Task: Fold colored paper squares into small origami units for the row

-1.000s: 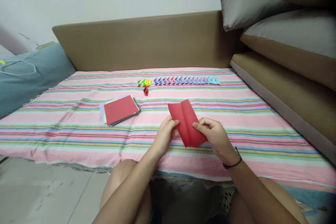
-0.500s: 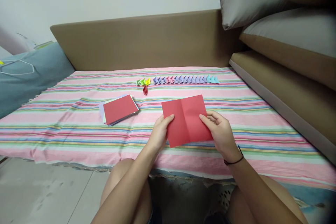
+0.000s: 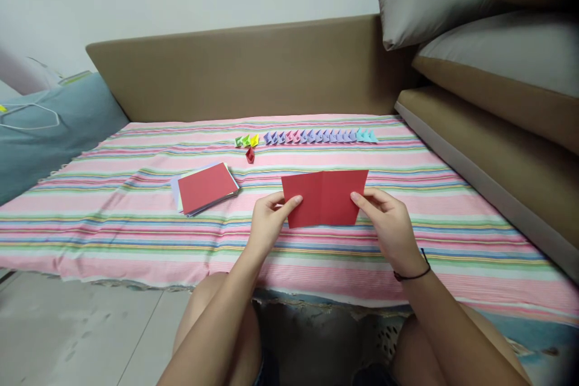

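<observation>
Fingers (image 3: 289, 207) of left hand (image 3: 266, 220) and right hand (image 3: 394, 226) grasp opposite side edges of rectangular red paper sheet (image 3: 322, 199), creased down its middle, held over pink striped cloth (image 3: 316, 259). Leftward on cloth: stack of flat coloured paper sheets (image 3: 208, 188), red uppermost. Farther back: small folded dark-red paper piece (image 3: 250, 155), then row of small folded multicoloured paper pieces (image 3: 325, 137) before brown padded backrest (image 3: 244, 72).
</observation>
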`<state>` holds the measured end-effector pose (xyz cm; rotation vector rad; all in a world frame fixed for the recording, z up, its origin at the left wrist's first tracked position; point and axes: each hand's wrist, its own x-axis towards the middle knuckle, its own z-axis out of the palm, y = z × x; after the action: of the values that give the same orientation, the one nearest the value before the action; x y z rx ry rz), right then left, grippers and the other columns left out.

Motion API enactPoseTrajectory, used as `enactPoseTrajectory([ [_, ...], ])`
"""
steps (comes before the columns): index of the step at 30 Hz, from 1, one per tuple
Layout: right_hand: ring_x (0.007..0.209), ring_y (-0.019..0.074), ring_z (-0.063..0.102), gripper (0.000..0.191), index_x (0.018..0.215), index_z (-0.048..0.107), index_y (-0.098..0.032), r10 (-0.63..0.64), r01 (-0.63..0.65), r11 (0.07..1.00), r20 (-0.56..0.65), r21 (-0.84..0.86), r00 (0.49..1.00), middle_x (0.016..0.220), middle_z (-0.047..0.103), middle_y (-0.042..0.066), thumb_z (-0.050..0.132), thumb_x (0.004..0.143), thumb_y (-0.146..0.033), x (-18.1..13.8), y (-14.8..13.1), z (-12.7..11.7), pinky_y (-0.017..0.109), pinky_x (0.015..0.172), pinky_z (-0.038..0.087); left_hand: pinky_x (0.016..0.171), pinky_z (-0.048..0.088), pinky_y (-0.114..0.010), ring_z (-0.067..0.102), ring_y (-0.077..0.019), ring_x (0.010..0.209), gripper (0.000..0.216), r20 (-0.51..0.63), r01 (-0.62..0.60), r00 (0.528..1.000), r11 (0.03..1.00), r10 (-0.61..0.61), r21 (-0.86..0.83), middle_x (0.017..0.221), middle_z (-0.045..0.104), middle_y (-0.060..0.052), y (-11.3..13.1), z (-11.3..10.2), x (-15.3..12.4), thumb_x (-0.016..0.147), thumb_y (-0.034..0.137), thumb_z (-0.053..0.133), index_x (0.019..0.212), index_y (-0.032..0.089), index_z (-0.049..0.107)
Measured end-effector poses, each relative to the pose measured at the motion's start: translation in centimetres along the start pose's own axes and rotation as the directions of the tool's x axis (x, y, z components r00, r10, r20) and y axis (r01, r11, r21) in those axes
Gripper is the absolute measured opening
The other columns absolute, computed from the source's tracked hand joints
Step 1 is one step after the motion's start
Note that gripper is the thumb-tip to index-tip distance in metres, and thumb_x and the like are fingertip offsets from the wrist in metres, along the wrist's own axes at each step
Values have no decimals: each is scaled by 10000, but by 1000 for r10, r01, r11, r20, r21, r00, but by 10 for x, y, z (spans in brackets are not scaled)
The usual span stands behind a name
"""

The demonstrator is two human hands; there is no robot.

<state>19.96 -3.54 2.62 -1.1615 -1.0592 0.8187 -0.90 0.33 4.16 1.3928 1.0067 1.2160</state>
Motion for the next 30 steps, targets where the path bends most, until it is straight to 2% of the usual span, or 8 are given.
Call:
enactPoseTrajectory([
  [3, 621, 126, 533, 199, 673, 646, -186, -90, 86, 984, -24, -154, 996, 735, 604, 11, 735, 728, -356, 1, -3, -6, 260, 585, 434, 541, 421, -237, 571, -131, 564, 245, -93, -67, 992, 983, 84, 171, 598, 660, 0, 5, -5, 2, 648, 346, 771, 513, 174, 660],
  [7, 477, 121, 517, 252, 744, 634, -181, 55, -53, 996, 34, -69, 998, 578, 569, -15, 731, 723, -413, 0, -8, -7, 259, 480, 430, 460, 420, -229, 592, -136, 513, 256, -74, -6, 997, 996, 13, 85, 581, 646, -14, 7, -6, 2, 669, 375, 751, 549, 167, 661],
  [11, 721, 164, 634, 217, 804, 642, -197, 1, -3, 1000, 84, 29, 996, 769, 642, 12, 667, 791, -412, -1, -8, -3, 301, 702, 521, 681, 547, -297, 650, -184, 760, 236, -52, -28, 998, 999, 26, -34, 789, 693, -48, 5, -5, 0, 698, 398, 729, 697, 162, 717],
  [17, 1041, 236, 581, 186, 693, 620, -189, -219, 218, 970, 1, -107, 976, 1023, 626, 85, 632, 818, -326, -6, -8, 3, 336, 837, 477, 908, 464, -276, 615, -156, 978, 91, -119, -178, 980, 968, 158, -175, 1047, 665, -39, 4, 3, -2, 730, 271, 733, 772, 197, 700],
  [20, 1187, 275, 513, 158, 690, 611, -193, -259, 252, 959, -32, -133, 965, 1210, 572, 126, 630, 816, -287, -14, -13, 13, 350, 832, 488, 924, 459, -286, 606, -151, 1028, 351, -124, -124, 990, 861, 71, -493, 1077, 664, -20, 2, 17, -7, 678, 235, 781, 1004, 259, 655],
  [23, 1141, 271, 557, 137, 699, 605, -197, -278, 276, 956, -3, -103, 961, 1370, 469, 120, 621, 826, -244, -25, -17, 25, 340, 771, 514, 910, 478, -315, 627, -179, 994, 426, -29, 23, 998, 735, -57, -678, 958, 698, -37, 3, 31, -15, 642, 286, 807, 1031, 226, 644],
  [28, 1041, 229, 624, 23, 813, 627, -208, -245, 243, 969, 121, 31, 962, 1466, 342, 94, 648, 818, -215, -40, -17, 39, 326, 780, 551, 874, 497, -305, 645, -168, 926, 386, -118, -12, 988, 717, -99, -697, 965, 703, -37, 10, 37, -25, 678, 228, 778, 1038, 216, 640],
  [30, 1097, 235, 597, 182, 971, 608, -241, -224, 210, 973, 170, 101, 960, 1480, 313, 85, 672, 803, -217, -42, -15, 40, 353, 846, 543, 850, 498, -267, 640, -145, 903, 337, -163, -50, 983, 749, -79, -660, 943, 696, -26, 12, 34, -25, 687, 186, 766, 1002, 204, 649],
])
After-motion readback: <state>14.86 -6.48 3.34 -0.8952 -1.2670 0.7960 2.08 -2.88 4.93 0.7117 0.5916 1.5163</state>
